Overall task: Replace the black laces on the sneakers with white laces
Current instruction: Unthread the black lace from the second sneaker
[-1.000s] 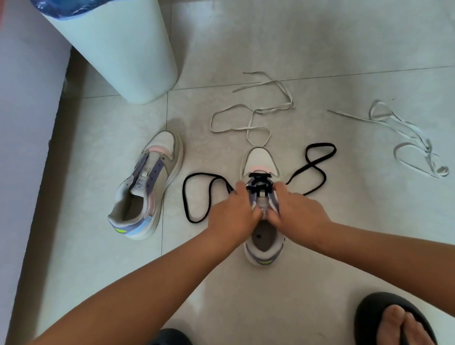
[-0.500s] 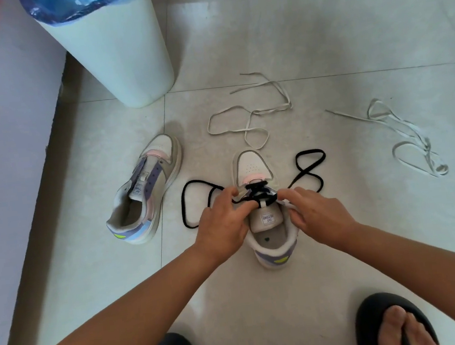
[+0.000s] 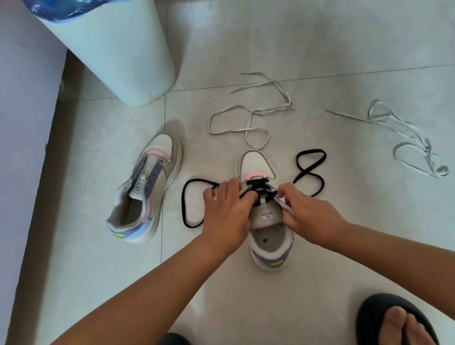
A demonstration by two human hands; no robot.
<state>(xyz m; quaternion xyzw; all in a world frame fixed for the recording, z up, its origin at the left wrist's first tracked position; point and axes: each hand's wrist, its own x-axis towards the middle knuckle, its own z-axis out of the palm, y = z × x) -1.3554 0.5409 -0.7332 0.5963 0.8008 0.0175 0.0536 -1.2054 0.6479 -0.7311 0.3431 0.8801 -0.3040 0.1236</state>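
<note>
Both hands are down on the sneaker (image 3: 265, 224) sitting dead center on the tiled floor (image 3: 318, 36), toe pointing to 12 o'clock. The left hand (image 3: 226, 209) has its fingers curled in at the eyelets, pinching the black lace (image 3: 311, 170) right where it crosses over the tongue, and the right hand (image 3: 307, 209) is pinching the side of the shoe's upper at about 3 o'clock of the tongue, pulling that flap outward a bit. The black lace is only threaded through the bottom few eyelets near the toe (the rest spills out in loops on the floor, one loop off at 9 o'clock and a figure-eight at 2 o'clock of the shoe). The second sneaker (image 3: 145, 189) has no lace in it and lies tilted at roughly 10 o'clock. One white lace (image 3: 251, 113) is snaked on the floor at 12 o'clock, just past the toe, and another white lace (image 3: 411, 139) is bunched well off at 2 o'clock. A pale bin (image 3: 112, 49) with a blue liner stands at 11 o'clock. Black slippers (image 3: 376, 317) on both feet at 6.
</note>
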